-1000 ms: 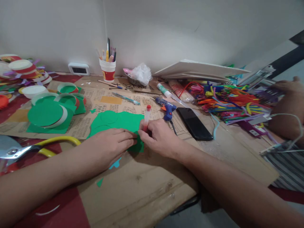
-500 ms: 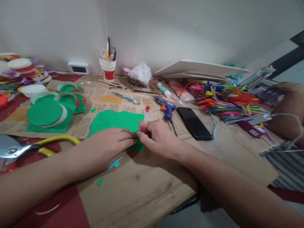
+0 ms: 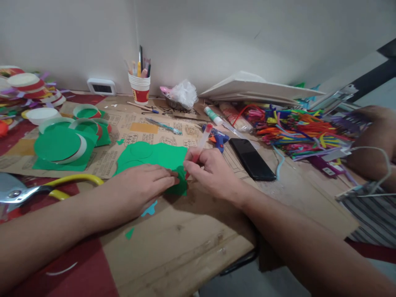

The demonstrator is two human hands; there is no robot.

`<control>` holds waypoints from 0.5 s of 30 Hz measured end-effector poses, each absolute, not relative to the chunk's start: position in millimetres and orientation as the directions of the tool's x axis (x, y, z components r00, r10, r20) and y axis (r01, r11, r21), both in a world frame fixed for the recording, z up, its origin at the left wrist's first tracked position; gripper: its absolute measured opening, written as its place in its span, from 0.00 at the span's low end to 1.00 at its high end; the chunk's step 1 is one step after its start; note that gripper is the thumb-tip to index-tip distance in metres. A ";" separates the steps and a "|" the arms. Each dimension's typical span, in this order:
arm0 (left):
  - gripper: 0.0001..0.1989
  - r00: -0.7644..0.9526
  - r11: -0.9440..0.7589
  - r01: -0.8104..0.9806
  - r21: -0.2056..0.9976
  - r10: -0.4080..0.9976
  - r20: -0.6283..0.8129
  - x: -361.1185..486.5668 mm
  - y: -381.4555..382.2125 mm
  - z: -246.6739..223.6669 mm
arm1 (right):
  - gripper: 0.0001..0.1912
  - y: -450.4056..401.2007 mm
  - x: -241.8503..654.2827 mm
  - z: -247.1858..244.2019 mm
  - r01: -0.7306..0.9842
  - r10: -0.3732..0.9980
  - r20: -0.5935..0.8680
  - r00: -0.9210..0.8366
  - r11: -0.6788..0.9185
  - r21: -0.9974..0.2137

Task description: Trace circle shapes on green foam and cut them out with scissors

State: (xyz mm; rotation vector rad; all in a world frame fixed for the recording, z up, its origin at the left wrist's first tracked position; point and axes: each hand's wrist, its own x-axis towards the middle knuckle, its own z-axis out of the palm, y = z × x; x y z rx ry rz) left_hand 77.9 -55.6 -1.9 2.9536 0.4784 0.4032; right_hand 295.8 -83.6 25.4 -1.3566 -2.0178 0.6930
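A green paper sheet [image 3: 165, 155] with a wavy upper edge and drawn curved outlines lies before me. My left hand [image 3: 148, 185] rests flat on its lower part, fingers stretched toward the right. My right hand [image 3: 213, 171] grips a red pen [image 3: 204, 140] with a translucent barrel. The pen leans to the right, its lower tip at the sheet's right edge. Just below my left hand sits a small blue paper scrap [image 3: 150, 209], with a green scrap [image 3: 130, 233] nearer to me.
Large yellow-handled scissors [image 3: 34, 192] lie left, below paper cups with green paper [image 3: 60, 144]. A phone [image 3: 252, 159], blue glue gun [image 3: 220, 140] and glue stick [image 3: 213, 115] are right, near many colourful pipe cleaners [image 3: 297, 132]. Another person's arm [image 3: 375, 144] reaches in at far right.
My right hand has shifted slightly right, and the pen has gone from nearly upright to leaning right, its lower end now showing. My left hand stays on the sheet.
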 end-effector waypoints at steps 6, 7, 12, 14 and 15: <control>0.17 0.942 -0.956 0.251 0.153 0.278 0.190 76.0 -51.9 1.4 | 0.12 -84.1 293.9 20.6 0.615 0.904 0.198 -0.379 0.406 -0.676; 0.16 0.945 -0.957 0.243 0.157 0.270 0.183 75.5 -50.9 1.5 | 0.12 -84.2 293.6 19.8 0.610 0.894 0.197 -0.404 0.423 -0.670; 0.16 0.952 -0.960 0.209 0.187 0.243 0.186 74.1 -47.4 1.2 | 0.15 -84.7 292.7 18.6 0.603 0.856 0.152 -0.495 0.464 -0.649; 0.15 0.951 -0.961 0.201 0.190 0.238 0.199 74.2 -47.1 1.0 | 0.14 -84.9 292.4 19.1 0.606 0.850 0.138 -0.509 0.468 -0.643; 0.15 0.950 -0.961 0.201 0.189 0.238 0.204 74.3 -47.1 0.9 | 0.14 -84.9 292.2 19.3 0.608 0.848 0.133 -0.513 0.468 -0.642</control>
